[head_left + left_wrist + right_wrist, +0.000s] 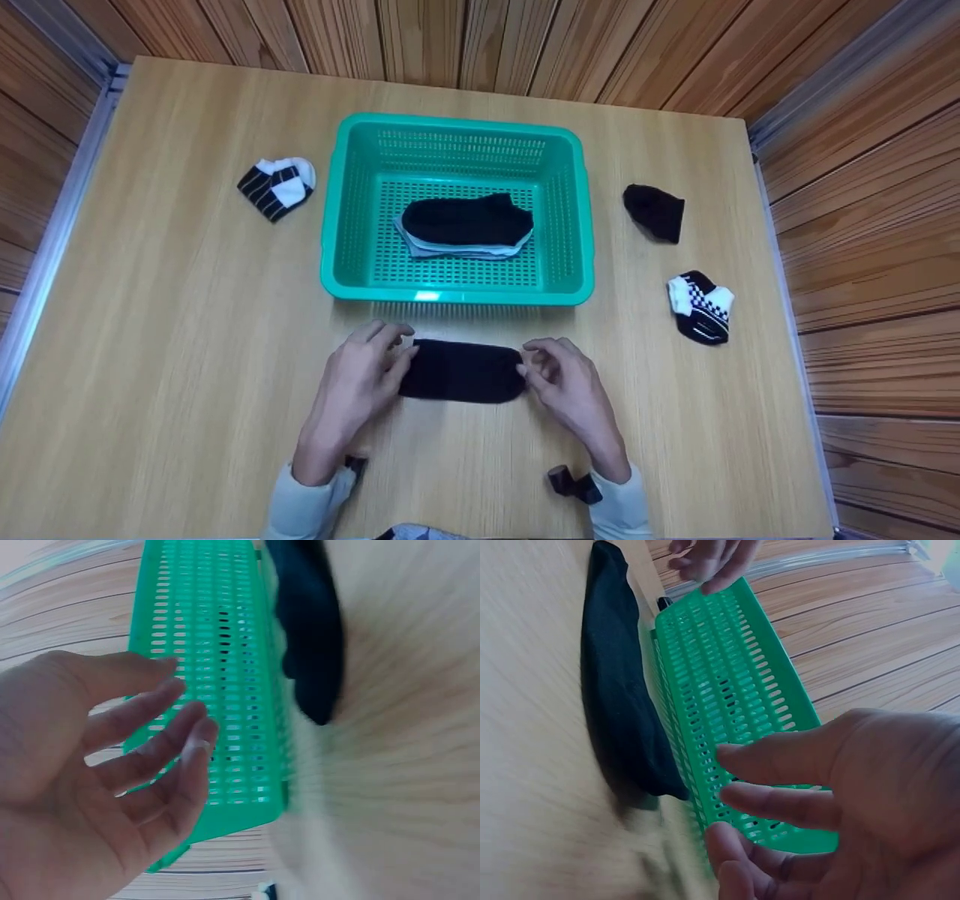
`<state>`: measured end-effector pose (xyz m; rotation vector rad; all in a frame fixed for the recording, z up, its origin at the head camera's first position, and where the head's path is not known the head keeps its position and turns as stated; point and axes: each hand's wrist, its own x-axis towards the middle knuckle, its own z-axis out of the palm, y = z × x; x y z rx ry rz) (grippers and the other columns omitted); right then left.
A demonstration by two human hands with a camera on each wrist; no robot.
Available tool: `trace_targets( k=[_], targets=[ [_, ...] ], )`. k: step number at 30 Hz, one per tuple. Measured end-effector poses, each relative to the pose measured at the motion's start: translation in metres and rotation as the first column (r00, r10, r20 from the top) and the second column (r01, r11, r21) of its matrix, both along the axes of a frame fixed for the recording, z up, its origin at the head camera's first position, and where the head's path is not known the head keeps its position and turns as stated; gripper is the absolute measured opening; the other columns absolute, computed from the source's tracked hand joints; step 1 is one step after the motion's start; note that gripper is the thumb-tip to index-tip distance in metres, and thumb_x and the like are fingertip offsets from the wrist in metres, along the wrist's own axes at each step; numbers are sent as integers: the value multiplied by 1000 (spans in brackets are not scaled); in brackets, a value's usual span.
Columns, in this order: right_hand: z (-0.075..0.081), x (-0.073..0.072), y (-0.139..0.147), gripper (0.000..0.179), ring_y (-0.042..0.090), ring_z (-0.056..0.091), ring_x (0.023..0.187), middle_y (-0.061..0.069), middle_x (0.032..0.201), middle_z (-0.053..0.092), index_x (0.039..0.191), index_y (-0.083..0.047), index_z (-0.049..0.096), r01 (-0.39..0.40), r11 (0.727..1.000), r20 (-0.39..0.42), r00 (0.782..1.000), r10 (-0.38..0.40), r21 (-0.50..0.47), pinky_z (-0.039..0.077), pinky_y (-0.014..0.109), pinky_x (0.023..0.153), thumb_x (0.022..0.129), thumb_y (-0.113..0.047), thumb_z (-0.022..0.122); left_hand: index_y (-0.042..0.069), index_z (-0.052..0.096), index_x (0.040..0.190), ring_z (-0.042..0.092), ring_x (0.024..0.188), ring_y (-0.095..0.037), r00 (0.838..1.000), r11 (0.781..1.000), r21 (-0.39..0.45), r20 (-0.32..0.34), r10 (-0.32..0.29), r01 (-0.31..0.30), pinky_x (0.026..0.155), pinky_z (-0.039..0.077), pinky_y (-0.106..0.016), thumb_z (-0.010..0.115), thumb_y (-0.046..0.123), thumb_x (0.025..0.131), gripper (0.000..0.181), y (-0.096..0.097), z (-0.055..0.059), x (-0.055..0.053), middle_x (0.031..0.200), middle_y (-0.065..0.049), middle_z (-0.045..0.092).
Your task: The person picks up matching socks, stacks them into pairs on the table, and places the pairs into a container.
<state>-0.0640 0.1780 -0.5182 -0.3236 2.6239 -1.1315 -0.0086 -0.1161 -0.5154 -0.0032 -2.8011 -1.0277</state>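
Observation:
A black sock point(463, 372) lies flat and lengthwise on the table in front of the basket. My left hand point(361, 371) hovers at its left end, fingers loosely bent. At the right end is my right hand point(568, 381), thumb and fingers apart. In the left wrist view, the left hand point(112, 757) has nothing between its fingers, and the black sock point(311, 622) lies beyond the fingertips. The right wrist view likewise has the right hand point(840, 802) relaxed and clear of the black sock point(619, 675).
Behind the sock stands a green basket point(457, 295) with a stack of socks point(469, 223), a black one on top. A striped folded sock bundle point(277, 187) lies left of it. On the right are a black bundle point(655, 213) and a checkered one point(702, 307).

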Motion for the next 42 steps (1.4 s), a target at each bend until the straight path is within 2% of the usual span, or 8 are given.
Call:
trace_targets(
  k=[6,11,14,20,27,35,38,42],
  targets=[
    [4,-6,4,19,14,64,83,5,98,71,113,-5,75,71,997,2,997,-71,-39,54,25,76,95,-10,76,7,74,107,66,77,-18,983,1000,26,-181,-8,13,63,54,-28,82,19,92,20,-7,11,-5,88,-7,71],
    [11,-12,10,14,14,65,85,5,97,73,110,-8,76,125,992,3,992,-125,-35,53,25,77,98,-15,74,6,73,104,64,75,-16,959,999,34,-282,4,6,62,55,-27,82,16,92,18,-17,19,-14,88,-6,70],
    [16,-18,15,13,15,64,85,6,97,73,110,-8,76,149,989,-12,989,-149,-24,52,25,77,99,-16,73,4,73,106,66,78,-17,950,1000,9,-313,11,-9,63,57,-29,82,15,92,20,-23,23,-20,91,-8,71],
    [27,-36,26,18,19,65,90,9,104,73,116,-6,74,202,979,-5,979,-202,-18,51,21,78,100,-15,72,0,70,119,61,82,-21,950,998,-21,-308,44,-53,67,55,-33,78,17,95,30,-32,32,-34,95,-12,69],
    [38,-62,38,22,23,65,95,13,109,72,120,-5,73,246,969,-51,968,-245,11,49,21,80,102,-16,68,1,68,126,62,102,-30,961,998,-39,-273,46,-59,81,60,-39,72,25,100,35,-39,37,-60,117,-18,64],
    [45,-96,51,22,26,67,91,16,104,73,116,-1,74,299,954,-189,939,-288,32,45,16,75,102,-16,67,1,68,127,60,111,-34,968,997,-11,-239,69,-73,89,58,-44,71,26,101,35,-58,41,-87,124,-20,64],
    [49,-110,58,23,26,68,94,16,105,73,116,0,73,312,949,-207,931,-299,34,46,17,76,102,-17,66,2,67,128,59,119,-35,970,996,-7,-229,85,-89,97,57,-47,69,27,103,36,-63,43,-95,129,-21,63],
    [55,-129,65,26,25,66,100,16,111,71,120,-1,71,315,949,-187,934,-303,32,47,21,80,103,-20,66,3,65,135,55,131,-37,980,995,-17,-172,96,-100,109,53,-50,67,29,104,41,-67,45,-107,140,-21,59]
  ],
)
